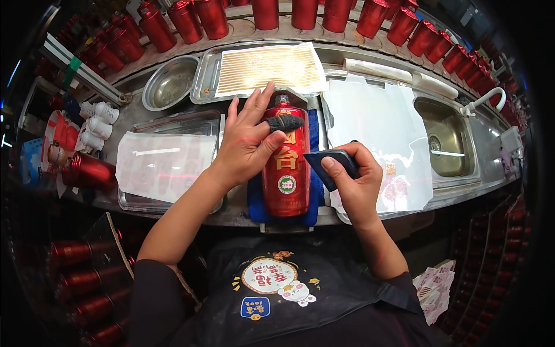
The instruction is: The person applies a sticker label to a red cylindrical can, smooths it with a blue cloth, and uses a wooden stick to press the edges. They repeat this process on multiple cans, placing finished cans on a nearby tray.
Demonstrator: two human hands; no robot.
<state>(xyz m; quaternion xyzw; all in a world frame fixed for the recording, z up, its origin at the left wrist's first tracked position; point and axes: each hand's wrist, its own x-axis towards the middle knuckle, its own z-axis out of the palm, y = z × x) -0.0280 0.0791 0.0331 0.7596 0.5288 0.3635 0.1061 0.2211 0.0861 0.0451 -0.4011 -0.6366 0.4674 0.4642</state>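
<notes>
A glossy red bottle [285, 199] with gold characters and a round white-and-green label lies on a folded blue cloth [313, 209], its neck pointing away from me. My left hand [244, 143] rests at the bottle's left side with its fingers spread. A dark knitted finger cover [284, 122] on one of its fingers lies across the bottle's upper front. In my right hand [359, 182] is a dark blue scraper [324, 172], gripped between thumb and fingers. The scraper's tip is close to the bottle's right side; I cannot tell whether they touch.
Striped gold sheets [272, 68] lie on a metal tray beyond the bottle, beside a steel bowl [169, 84]. A left tray holds a white sheet [165, 165]. White film [376, 133] covers the right side, near a sink [445, 144]. Red bottles [266, 14] line a curved conveyor.
</notes>
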